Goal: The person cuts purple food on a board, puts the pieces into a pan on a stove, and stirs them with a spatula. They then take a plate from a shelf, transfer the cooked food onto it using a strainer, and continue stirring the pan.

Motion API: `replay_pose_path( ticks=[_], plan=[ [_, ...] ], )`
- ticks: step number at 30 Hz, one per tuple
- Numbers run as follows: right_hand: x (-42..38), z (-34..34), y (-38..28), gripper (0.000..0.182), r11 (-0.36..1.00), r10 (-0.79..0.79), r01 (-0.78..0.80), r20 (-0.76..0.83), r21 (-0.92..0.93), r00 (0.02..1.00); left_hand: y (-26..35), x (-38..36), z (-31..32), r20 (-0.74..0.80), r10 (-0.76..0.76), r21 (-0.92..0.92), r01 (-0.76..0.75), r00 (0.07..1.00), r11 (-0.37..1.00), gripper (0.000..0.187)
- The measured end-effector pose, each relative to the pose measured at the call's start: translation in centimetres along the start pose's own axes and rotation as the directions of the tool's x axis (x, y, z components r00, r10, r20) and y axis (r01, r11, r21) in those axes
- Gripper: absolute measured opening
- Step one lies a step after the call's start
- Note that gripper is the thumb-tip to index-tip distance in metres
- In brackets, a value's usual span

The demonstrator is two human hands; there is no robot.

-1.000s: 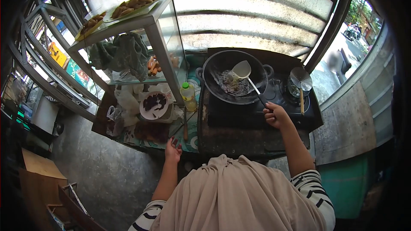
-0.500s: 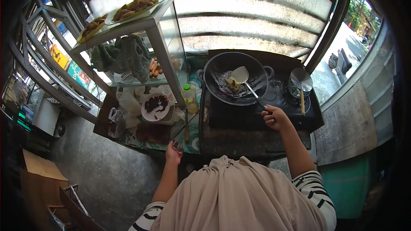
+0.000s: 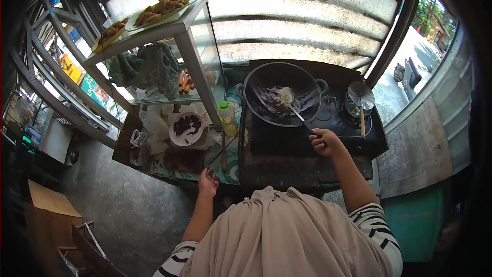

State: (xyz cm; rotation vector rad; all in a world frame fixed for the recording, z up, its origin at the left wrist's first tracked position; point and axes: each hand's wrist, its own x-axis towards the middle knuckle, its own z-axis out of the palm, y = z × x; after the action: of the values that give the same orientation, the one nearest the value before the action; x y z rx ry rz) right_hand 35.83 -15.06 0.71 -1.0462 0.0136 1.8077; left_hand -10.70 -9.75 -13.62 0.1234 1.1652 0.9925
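Observation:
My right hand (image 3: 327,142) is closed round the dark handle of a spatula (image 3: 301,116). Its blade rests in the dark wok (image 3: 252,78), sunk in a mix of purplish and yellowish food (image 3: 277,97) that partly hides it. The wok sits on a black stove (image 3: 287,141). Lower left, my left hand (image 3: 208,182) is empty with loosely bent fingers apart, at the counter's front edge. Nearest to it are a wooden-handled tool (image 3: 224,160) and a dark reddish packet (image 3: 183,160). Behind them stands a white bowl (image 3: 174,139) with dark purple pieces.
A small pot (image 3: 353,106) with a wooden-handled utensil stands right of the wok. A bottle with a green cap (image 3: 225,114) is left of the stove. The glass cabinet (image 3: 197,66) rises at the left, topped by a plate of brown fried food (image 3: 163,9).
The spatula blade has gone down into the food, which now covers most of it and is more mixed. My right hand has shifted slightly left; my left hand has stayed put.

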Motion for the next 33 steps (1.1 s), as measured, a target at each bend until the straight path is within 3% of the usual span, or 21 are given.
replay_pose_path(
  ticks=[1,5,8,10,11,13,20,22,26,28,29,31,33],
  plan=[
    [0.5,-0.6,-0.4,0.007,0.978,0.095,-0.11,0.095,0.176,0.991,0.1,0.0,0.1,0.0,-0.001,0.003,0.001,1.0,1.0,0.023],
    [-0.2,-0.1,-0.8,0.011,0.979,0.067,-0.092,0.137,0.183,0.988,0.1,0.1,0.5,0.025,0.015,-0.006,-0.014,1.0,1.0,0.023],
    [-1.3,0.6,-0.9,0.008,0.992,0.005,-0.015,0.083,0.124,0.997,0.0,0.1,0.5,0.022,0.018,-0.013,-0.018,1.0,1.0,0.023],
    [-2.4,2.1,-0.5,0.013,0.983,-0.161,0.152,-0.086,-0.103,0.983,0.0,0.1,0.5,0.011,0.012,-0.014,-0.012,1.0,1.0,0.023],
    [-2.2,1.9,-0.5,0.013,0.983,-0.161,0.152,-0.087,-0.103,0.983,-0.1,0.1,0.3,0.009,0.012,-0.018,-0.011,1.0,1.0,0.023],
    [-1.8,1.2,-0.4,0.024,0.891,-0.183,0.131,-0.081,-0.434,0.98,-0.1,0.2,0.2,0.007,0.01,-0.021,-0.009,1.0,1.0,0.023],
    [-1.3,-0.3,-0.4,0.018,0.82,-0.32,0.209,-0.125,-0.533,0.939,0.1,0.7,0.1,-0.009,0.009,-0.036,-0.009,1.0,0.999,0.022],
    [-1.0,-0.2,0.3,0.015,0.84,-0.319,0.163,-0.229,-0.517,0.92,0.1,0.9,0.2,-0.007,0.01,-0.036,-0.01,1.0,0.999,0.022],
    [-1.2,1.2,1.3,0.007,0.939,-0.214,0.152,-0.179,-0.309,0.96,0.2,0.9,0.7,0.011,0.013,-0.026,-0.012,1.0,1.0,0.022],
    [-0.8,1.1,1.3,0.005,0.999,-0.02,0.02,-0.029,0.026,0.999,0.1,0.8,0.9,0.011,0.012,-0.013,-0.012,1.0,1.0,0.022],
    [-0.4,0.8,1.2,0.005,0.999,-0.021,0.022,-0.03,0.029,0.999,0.1,0.8,1.0,0.012,0.011,-0.012,-0.011,1.0,1.0,0.022],
    [0.5,0.0,0.9,0.007,0.968,0.114,-0.151,0.185,0.2,0.976,0.3,0.9,1.2,0.014,0.012,-0.011,-0.012,1.0,1.0,0.022],
    [-0.2,1.3,1.3,0.005,0.989,0.064,-0.084,0.165,0.12,0.984,0.2,0.9,1.0,0.02,0.009,-0.015,-0.009,1.0,1.0,0.022]
  ],
)
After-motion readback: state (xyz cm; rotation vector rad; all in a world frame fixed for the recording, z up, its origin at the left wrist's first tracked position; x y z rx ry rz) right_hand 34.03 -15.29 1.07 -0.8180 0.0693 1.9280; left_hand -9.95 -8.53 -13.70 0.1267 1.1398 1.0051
